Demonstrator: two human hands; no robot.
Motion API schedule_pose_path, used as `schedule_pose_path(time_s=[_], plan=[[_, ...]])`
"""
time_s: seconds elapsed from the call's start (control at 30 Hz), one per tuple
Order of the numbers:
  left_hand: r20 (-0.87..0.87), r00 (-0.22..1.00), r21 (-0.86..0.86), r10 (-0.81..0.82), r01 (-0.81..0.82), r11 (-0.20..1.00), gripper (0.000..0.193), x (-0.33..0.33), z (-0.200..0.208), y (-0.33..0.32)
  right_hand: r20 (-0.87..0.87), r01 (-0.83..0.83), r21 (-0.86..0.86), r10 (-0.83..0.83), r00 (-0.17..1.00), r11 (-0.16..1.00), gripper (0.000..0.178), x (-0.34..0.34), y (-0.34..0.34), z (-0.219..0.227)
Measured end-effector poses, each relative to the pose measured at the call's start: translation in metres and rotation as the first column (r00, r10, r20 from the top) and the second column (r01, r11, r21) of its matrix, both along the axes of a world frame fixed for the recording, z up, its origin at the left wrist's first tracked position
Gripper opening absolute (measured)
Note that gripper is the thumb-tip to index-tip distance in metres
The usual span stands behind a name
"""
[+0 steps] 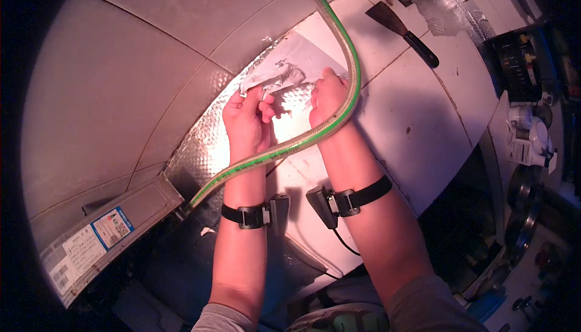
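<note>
Dimly, rounded white containers (538, 133) sit past the white tiled surface's (423, 117) right edge, contents unclear; left hand (245, 117) and right hand (330, 97), narrowly curled, pinch crumpled silver foil (284, 79).

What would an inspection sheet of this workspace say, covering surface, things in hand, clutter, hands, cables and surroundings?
Surface: white tiles, brown marks along some joints; embossed silver foil along the left side.
Things in hand: crumpled silver-and-pale sheet.
Clutter: black-handled scraper, lying on the tiles.
Hands: left hand pinching the sheet; right hand at its right side, grip unclear.
Cables: black cable below the device strapped near the right wrist; green-striped hose crosses mid-view.
Surroundings: grey panels at left; white containers at far right, dimly lit.
</note>
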State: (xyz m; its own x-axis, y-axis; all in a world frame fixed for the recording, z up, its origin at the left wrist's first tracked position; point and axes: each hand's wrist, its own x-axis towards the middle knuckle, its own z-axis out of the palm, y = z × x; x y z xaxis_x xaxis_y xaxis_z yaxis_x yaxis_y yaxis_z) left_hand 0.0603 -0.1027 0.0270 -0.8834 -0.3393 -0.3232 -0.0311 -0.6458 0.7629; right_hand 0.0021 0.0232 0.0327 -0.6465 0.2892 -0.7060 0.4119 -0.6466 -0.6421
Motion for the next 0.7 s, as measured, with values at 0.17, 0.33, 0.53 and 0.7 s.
schedule_pose_path(time_s=[0.17, 0.33, 0.53, 0.7], plan=[[-0.013, 1.0, 0.008, 0.013, -0.013, 1.0, 0.009, 0.002, -0.005, -0.003, -0.002, 0.008, 0.006, -0.008, 1.0, 1.0, 0.02, 0.002, -0.003, 0.0], [-0.026, 1.0, 0.015, 0.006, -0.006, 1.0, 0.009, 0.005, -0.005, -0.006, 0.006, 0.026, -0.02, -0.026, 1.0, 0.999, 0.02, 0.005, -0.005, 0.004], [0.007, 1.0, -0.004, 0.021, -0.021, 1.0, 0.007, 0.009, 0.0, -0.002, 0.015, 0.017, 0.0, -0.017, 1.0, 1.0, 0.02, 0.007, -0.005, -0.001], [0.02, 0.999, -0.019, 0.041, -0.041, 0.999, 0.006, 0.011, -0.001, -0.004, 0.015, 0.025, 0.011, -0.025, 1.0, 1.0, 0.02, 0.009, -0.008, -0.002]])
